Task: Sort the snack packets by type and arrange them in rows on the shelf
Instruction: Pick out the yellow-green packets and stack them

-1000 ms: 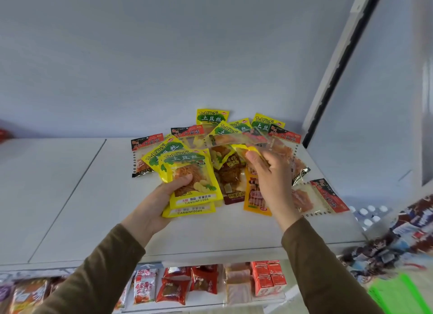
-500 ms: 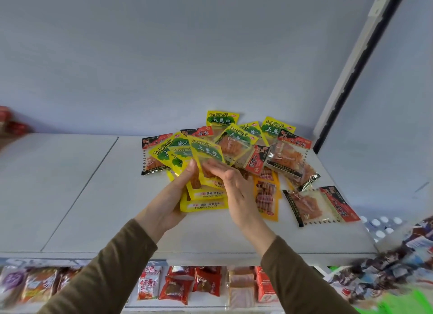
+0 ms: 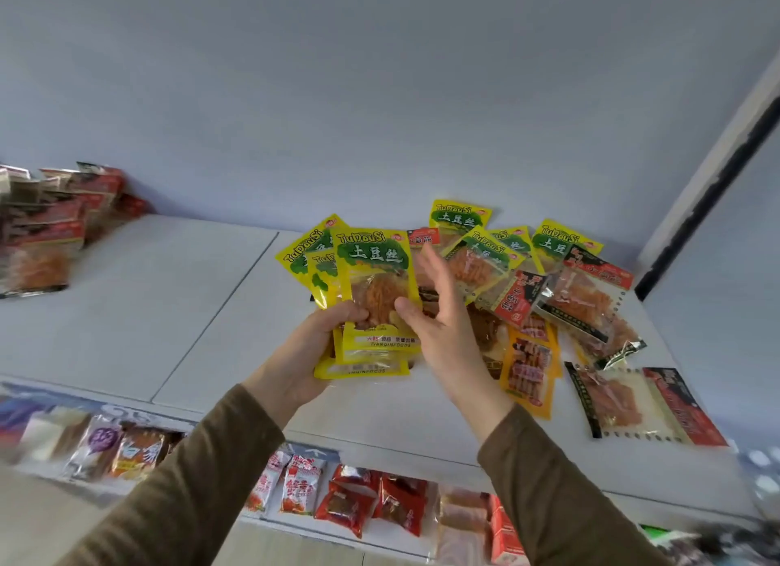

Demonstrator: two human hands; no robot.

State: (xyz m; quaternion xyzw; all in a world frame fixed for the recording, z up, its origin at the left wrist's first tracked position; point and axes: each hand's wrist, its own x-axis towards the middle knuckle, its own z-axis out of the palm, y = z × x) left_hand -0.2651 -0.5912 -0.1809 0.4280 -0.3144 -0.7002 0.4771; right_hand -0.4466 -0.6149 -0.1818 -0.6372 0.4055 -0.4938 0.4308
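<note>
Above the white shelf [image 3: 177, 312], the left hand [image 3: 295, 354] grips a fanned stack of yellow packets [image 3: 371, 287] upright, long axis toward twelve o'clock, while the right hand [image 3: 439, 312], fingers spread, touches its three o'clock edge, loose packets [image 3: 561, 299] lying beyond at two o'clock.

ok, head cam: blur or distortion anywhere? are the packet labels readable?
Head view: centre sharp, the yellow packets in the left hand read "TuDouSi"; edges motion-smeared, notably the red packets far left; wide-angle bending of the shelf; soft, even light.
</note>
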